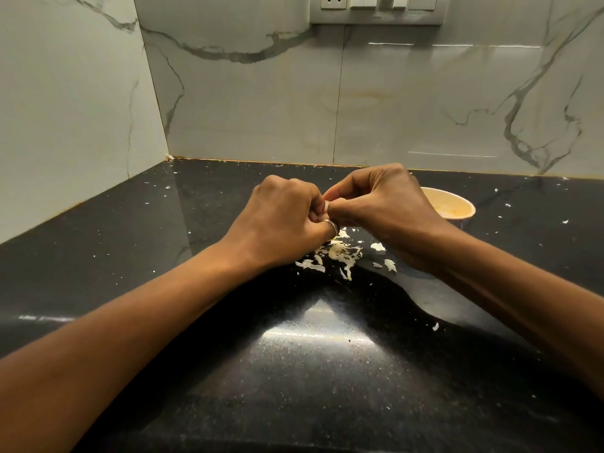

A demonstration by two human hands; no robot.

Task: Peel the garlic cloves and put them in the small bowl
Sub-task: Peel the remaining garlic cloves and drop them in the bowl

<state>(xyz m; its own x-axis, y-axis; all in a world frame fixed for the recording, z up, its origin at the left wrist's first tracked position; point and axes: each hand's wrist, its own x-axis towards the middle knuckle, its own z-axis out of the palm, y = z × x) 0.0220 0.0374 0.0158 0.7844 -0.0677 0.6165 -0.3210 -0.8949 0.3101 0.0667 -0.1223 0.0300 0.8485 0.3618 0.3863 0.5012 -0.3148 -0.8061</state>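
Observation:
Both my hands meet above the black countertop. My left hand, with a ring on one finger, and my right hand pinch a small pale garlic clove between their fingertips; most of the clove is hidden by the fingers. A pile of pale garlic peels lies on the counter just below the hands. The small bowl, orange-cream inside, stands behind my right hand, partly covered by it. Its contents cannot be made out.
Marble-look tiled walls close the counter at the back and left, forming a corner. A switch and socket plate is mounted high on the back wall. Tiny peel flecks are scattered across the counter.

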